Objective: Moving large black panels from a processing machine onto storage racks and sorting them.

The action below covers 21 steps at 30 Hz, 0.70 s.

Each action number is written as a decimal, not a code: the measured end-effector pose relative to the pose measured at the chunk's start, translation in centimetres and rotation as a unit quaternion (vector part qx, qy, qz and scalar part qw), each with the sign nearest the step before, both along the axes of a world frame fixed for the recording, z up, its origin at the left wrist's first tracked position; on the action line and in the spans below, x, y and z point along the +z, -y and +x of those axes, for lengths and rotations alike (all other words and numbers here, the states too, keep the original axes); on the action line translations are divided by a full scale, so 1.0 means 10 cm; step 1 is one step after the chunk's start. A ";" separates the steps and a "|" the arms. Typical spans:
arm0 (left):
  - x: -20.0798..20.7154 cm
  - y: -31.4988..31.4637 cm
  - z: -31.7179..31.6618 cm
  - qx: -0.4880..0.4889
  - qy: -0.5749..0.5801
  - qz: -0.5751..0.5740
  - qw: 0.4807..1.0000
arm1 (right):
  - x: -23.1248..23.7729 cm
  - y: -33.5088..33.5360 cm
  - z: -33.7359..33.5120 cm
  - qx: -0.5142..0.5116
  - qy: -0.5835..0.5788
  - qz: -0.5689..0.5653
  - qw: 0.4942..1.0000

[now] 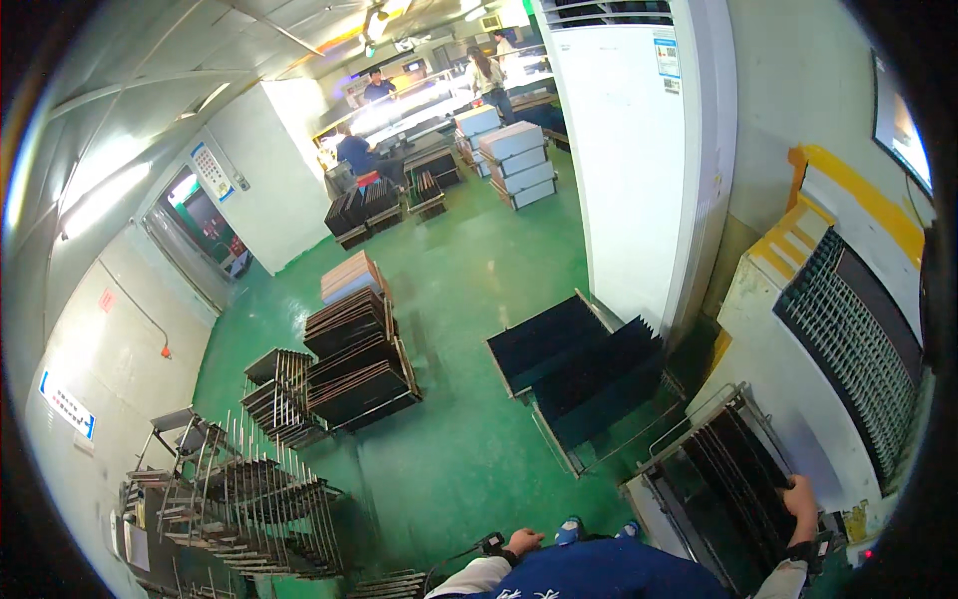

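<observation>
A worker's left hand (524, 541) curled at lower centre, its hold unclear; the right hand (799, 497) met racked dark panels (736, 477) at lower right, its grip impossible to tell. Racking looked done, handling apparently unfinished; black sheets (597, 384) stood beyond, right of centre.

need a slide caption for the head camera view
Workshop with green floor: right hand at the edge of racked dark panels, left hand away from them.
</observation>
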<state>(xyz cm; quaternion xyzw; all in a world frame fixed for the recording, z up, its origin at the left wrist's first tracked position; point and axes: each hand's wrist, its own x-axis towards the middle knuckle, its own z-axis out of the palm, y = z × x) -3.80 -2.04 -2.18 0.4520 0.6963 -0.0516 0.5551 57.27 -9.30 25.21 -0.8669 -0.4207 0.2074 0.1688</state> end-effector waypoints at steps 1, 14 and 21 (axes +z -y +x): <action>0.02 -0.01 0.01 0.004 0.000 -0.005 1.000 | 0.00 0.01 0.00 0.002 -0.001 0.000 1.000; -0.03 -0.01 -0.02 0.007 0.024 -0.001 1.000 | 0.17 0.00 -0.13 -0.018 0.005 -0.020 1.000; -0.02 -0.03 -0.01 -0.017 0.003 0.018 1.000 | 0.10 0.03 -0.10 -0.019 0.030 -0.023 0.999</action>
